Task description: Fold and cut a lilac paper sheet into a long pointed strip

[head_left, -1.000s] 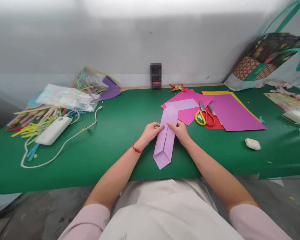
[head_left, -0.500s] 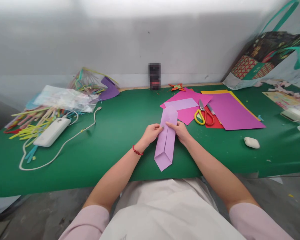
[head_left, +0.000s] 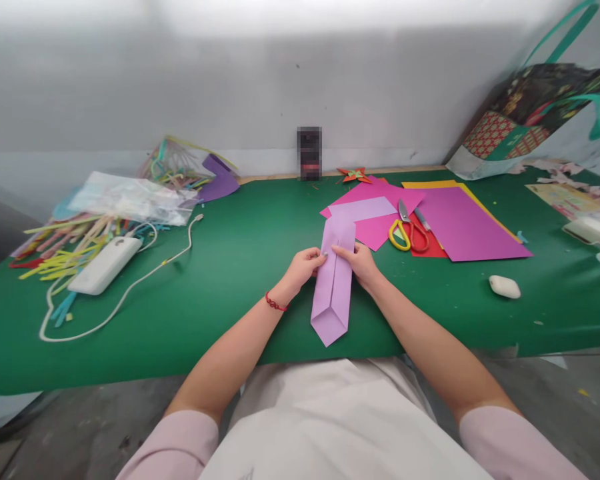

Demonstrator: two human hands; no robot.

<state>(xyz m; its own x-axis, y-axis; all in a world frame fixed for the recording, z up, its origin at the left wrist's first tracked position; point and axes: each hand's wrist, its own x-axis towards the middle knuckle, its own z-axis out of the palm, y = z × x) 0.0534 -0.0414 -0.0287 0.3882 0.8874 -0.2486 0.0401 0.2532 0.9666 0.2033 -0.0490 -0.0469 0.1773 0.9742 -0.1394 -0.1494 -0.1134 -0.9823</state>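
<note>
Between my hands is a folded lilac sheet of paper (head_left: pixel 333 287), long and narrow. A seam runs down its middle and its near end comes to a point. My left hand (head_left: pixel 306 265) pinches the left edge, thumb on top. On the opposite edge, my right hand (head_left: pixel 363 261) grips the paper with its thumb lying across the seam. The fingers under the paper are hidden. Just beyond its far end lie magenta sheets (head_left: pixel 375 233) with a flat lilac strip (head_left: pixel 365 209) on them.
Scissors (head_left: pixel 406 230) and a pen (head_left: pixel 422 219) lie right of the paper, beside a purple sheet (head_left: pixel 473 227). A white earbud case (head_left: pixel 505 287) sits farther right. At left are a white power bank (head_left: pixel 105 265), its cable and a plastic bag (head_left: pixel 130 197). A paper bag (head_left: pixel 525 127) leans at back right.
The near, pointed end of the folded lilac paper has shifted slightly right and toward me. Both hands keep their hold in almost the same place.
</note>
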